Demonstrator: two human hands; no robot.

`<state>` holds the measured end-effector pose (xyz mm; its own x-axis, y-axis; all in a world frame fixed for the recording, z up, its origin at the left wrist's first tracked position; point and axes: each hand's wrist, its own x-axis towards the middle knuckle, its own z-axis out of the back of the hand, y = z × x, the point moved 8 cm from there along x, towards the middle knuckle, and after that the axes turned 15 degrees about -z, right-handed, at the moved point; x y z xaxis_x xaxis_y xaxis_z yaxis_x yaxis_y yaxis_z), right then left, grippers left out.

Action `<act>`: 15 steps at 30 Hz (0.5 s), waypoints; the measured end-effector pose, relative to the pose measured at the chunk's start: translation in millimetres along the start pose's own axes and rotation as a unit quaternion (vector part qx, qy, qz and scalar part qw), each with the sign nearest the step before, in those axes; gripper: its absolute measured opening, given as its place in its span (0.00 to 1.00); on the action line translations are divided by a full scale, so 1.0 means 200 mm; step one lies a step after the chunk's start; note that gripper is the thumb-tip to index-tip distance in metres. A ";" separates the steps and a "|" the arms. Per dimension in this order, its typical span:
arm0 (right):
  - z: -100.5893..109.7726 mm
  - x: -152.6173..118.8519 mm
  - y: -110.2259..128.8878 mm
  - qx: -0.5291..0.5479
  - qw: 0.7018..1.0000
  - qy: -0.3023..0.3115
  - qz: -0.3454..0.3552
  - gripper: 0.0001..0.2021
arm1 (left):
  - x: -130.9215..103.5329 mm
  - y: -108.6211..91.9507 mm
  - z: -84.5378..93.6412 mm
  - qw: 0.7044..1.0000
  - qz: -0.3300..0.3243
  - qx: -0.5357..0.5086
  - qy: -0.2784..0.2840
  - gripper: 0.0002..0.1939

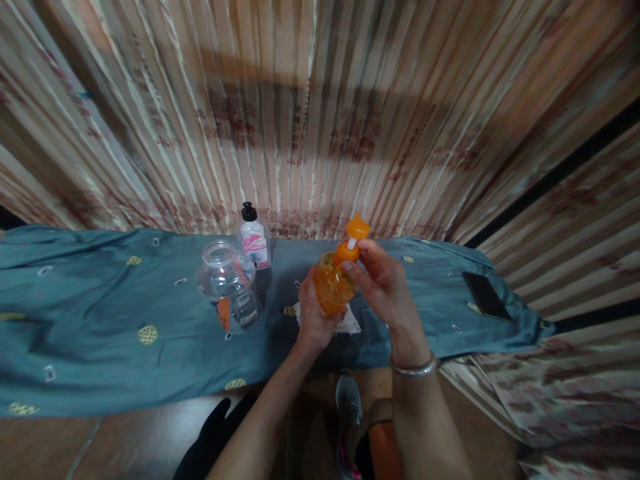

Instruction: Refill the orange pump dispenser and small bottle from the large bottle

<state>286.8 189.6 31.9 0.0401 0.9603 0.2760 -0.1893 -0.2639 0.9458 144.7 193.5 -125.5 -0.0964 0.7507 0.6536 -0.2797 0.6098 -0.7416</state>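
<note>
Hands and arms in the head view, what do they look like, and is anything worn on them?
The left hand and right hand are ungloved, and no sleeves show on either the left forearm or right forearm. A narrow, silvery bangle circles the right wrist; nothing shows on the left.

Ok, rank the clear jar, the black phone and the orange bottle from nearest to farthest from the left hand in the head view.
1. Orange bottle: held in the left hand.
2. Clear jar: to the left of that hand.
3. Black phone: well to the right, near the teal cloth's right end.
</note>
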 end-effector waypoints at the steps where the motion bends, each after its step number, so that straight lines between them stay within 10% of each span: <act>1: 0.00 0.00 0.00 -0.001 1.000 -0.001 0.000 0.19 | 0.00 0.00 0.00 1.000 -0.002 -0.005 -0.001 0.60; 15: -0.01 -0.04 -0.05 -0.008 0.997 -0.080 0.007 0.22 | 0.00 0.02 0.00 1.000 -0.013 -0.011 -0.007 0.61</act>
<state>285.7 185.6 19.9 0.1925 0.9299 0.3134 -0.2062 -0.2739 0.9394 143.0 194.5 -128.4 -0.1030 0.7308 0.6747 -0.2616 0.6346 -0.7273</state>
